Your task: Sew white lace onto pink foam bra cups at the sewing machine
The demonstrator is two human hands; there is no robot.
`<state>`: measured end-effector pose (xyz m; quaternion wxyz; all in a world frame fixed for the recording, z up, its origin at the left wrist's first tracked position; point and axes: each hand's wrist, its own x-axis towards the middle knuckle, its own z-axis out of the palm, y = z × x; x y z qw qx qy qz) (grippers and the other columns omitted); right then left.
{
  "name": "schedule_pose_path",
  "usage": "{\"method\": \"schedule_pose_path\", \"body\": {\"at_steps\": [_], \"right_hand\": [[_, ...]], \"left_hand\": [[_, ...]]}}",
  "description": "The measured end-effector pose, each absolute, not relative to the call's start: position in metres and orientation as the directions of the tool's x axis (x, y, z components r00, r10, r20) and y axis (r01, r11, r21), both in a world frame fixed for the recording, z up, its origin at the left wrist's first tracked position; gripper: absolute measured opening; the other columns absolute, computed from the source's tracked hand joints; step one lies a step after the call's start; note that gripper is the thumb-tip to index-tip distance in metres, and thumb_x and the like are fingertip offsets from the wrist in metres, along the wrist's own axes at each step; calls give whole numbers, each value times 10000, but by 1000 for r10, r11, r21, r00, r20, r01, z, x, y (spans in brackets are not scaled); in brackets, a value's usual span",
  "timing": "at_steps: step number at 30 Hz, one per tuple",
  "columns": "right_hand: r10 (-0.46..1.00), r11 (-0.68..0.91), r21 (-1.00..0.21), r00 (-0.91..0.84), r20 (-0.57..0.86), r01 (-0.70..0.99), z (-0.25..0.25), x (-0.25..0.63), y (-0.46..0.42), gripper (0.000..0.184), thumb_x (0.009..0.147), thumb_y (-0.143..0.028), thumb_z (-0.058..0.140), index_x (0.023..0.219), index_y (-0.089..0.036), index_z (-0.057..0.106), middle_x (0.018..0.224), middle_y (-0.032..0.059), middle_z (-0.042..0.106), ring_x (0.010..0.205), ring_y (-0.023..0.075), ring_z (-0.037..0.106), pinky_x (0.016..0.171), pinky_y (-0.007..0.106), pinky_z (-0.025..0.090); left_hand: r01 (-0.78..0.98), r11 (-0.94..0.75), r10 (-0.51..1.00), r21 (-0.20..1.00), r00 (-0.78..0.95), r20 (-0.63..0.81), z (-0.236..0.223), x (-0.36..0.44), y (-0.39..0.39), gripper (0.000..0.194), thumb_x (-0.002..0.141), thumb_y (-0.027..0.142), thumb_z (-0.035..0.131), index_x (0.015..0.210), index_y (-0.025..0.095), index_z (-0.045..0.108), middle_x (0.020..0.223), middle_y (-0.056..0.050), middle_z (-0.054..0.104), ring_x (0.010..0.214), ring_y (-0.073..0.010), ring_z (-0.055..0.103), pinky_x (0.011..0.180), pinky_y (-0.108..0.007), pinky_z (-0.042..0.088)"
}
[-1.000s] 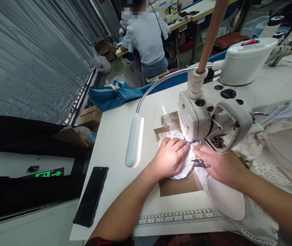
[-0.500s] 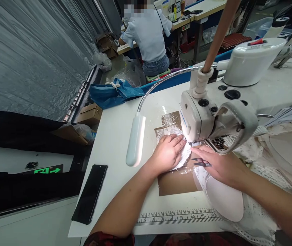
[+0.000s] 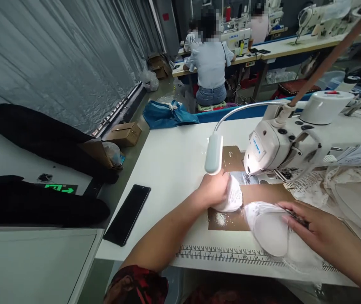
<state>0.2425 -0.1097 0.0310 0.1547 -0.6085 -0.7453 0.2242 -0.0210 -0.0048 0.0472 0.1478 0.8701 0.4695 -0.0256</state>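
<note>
The left hand (image 3: pixel 214 190) grasps a white rounded lace piece (image 3: pixel 235 195) on brown tape (image 3: pixel 259 193), where a white oblong lamp (image 3: pixel 214 153) hangs close. The right hand (image 3: pixel 313 226) holds dark, partly hidden snips (image 3: pixel 300 220) and pinches a white padded cup (image 3: pixel 270 234).

Left of the sewing machine (image 3: pixel 267 145), the left hand (image 3: pixel 214 188) is curled in a grip — on the machine's near side, the right hand (image 3: pixel 315 226) pinches, forearm (image 3: pixel 353 255) bare.
</note>
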Motion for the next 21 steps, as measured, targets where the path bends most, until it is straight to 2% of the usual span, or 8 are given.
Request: {"method": "schedule_pose_path", "body": {"at_steps": [2, 3, 6, 9, 12, 14, 16, 21], "right_hand": [[983, 130, -599, -180, -24, 790, 43, 221, -104, 427, 887, -501, 520, 1237, -277, 618, 1167, 69, 708, 1018, 266, 675, 760, 356, 552], [980, 134, -631, -196, -30, 765, 49, 207, -99, 411, 890, -508, 519, 1200, -266, 635, 1139, 71, 716, 1002, 264, 677, 757, 358, 550], [944, 200, -697, -325, -50, 688, 62, 160, -81, 352, 950, -449, 418, 793, -227, 641, 774, 31, 707, 687, 196, 657, 615, 326, 515], [928, 362, -724, -296, 224, 587, 69, 114, -54, 309, 958, -354, 388, 772, -221, 595, 736, 24, 677, 688, 183, 642, 650, 325, 516], [828, 553, -581, -317, 462, 598, 65, 86, -21, 316, 959, -253, 322, 1089, -186, 602, 1068, 104, 684, 1015, 213, 636, 863, 359, 514], [795, 602, -515, -394, 462, 611, 56, 78, -3, 348, 917, -164, 321, 1149, -168, 579, 1180, 134, 647, 1096, 218, 608, 904, 369, 503], [770, 637, -470, -487, 411, 611, 46, 75, 8, 371, 851, -94, 352, 1116, -168, 601, 1177, 137, 649, 1057, 225, 626, 858, 376, 523], [737, 675, -362, -609, 292, 643, 43, 97, -23, 261, 773, -91, 509, 938, -214, 671, 1088, 53, 692, 955, 178, 646, 815, 295, 526]], "left_hand": [[841, -478, 813, 252, 532, -235, 56, -40, -9, 259, 747, 167, 535, 999, 167, 595, 960, -78, 683, 762, -220, 631, 623, -314, 491], [845, -470, 815, 256, 526, -241, 59, -51, -11, 207, 721, 171, 558, 923, 182, 601, 856, -47, 680, 685, -202, 616, 572, -294, 469], [873, -430, 854, 231, 476, -210, 72, -89, -10, 31, 694, 176, 581, 710, 196, 564, 715, -22, 640, 645, -199, 595, 571, -291, 452], [916, -362, 926, 172, 374, -45, 90, -124, 2, 62, 768, 157, 510, 783, 188, 562, 919, -86, 658, 898, -271, 606, 769, -383, 479], [938, -324, 934, 127, 295, 202, 101, -152, 18, 176, 814, 101, 455, 943, 176, 549, 1265, -133, 567, 1225, -289, 478, 1008, -447, 394], [952, -289, 931, 102, 255, 260, 96, -164, 26, 229, 811, 72, 452, 994, 170, 547, 1384, -132, 494, 1327, -275, 398, 1076, -448, 346], [962, -258, 952, 89, 238, 190, 82, -171, 31, 259, 805, 109, 496, 1050, 169, 557, 1399, -131, 496, 1334, -288, 407, 1070, -459, 364], [959, -264, 964, 106, 267, -12, 43, -181, 35, 532, 809, 469, 574, 1237, 155, 539, 1402, -161, 522, 1324, -337, 454, 1062, -469, 397]]}}
